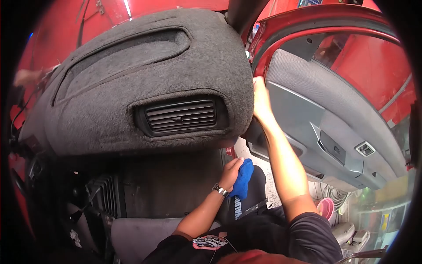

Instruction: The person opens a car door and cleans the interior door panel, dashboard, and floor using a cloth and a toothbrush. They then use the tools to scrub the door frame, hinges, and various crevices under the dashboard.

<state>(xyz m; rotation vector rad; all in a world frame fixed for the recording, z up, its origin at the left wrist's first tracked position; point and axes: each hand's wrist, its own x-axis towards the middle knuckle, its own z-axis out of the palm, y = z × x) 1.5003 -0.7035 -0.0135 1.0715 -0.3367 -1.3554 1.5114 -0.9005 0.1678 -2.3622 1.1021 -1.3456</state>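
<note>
My left hand (229, 173), with a metal watch on its wrist, is closed on a blue cloth (244, 178) below the dashboard's right end. At the right side of the grey, fabric-covered dashboard (176, 72), my right hand (261, 99) is raised against the edge near the door opening. Its fingers look curled together and are partly hidden, so what they grip does not show. A black air vent (181, 115) sits in the dashboard face, and above it is a long recessed tray (125, 57).
To the right, the red car door (347, 101) stands open with its grey inner panel and window switch (365, 148). A gear lever boot (104, 196) and grey seat (145, 240) are at lower left. Outside lie a pink basin (325, 207) and a coiled hose (336, 193).
</note>
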